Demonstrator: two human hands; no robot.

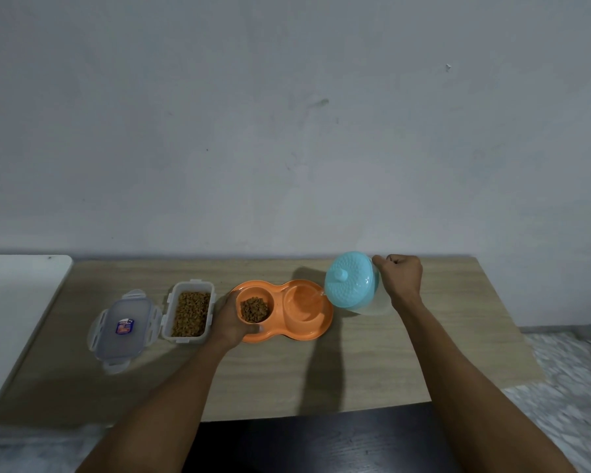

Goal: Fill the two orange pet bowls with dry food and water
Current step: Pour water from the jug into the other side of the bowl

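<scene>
Right hand (401, 278) fisted on the tilted jug (352, 279), left hand (232, 319) gripping the feeder (316, 331); pour slowly; stop short of the rim.

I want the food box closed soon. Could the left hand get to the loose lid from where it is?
Probably yes: the left hand only steadies the orange bowl; the lid lies flat beyond the open food box, nothing covering it.

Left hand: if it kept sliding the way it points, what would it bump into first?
It points rightward, so the left hand, already gripping the orange double bowl, would likely meet the food cup first; depth is hard to judge.
</scene>
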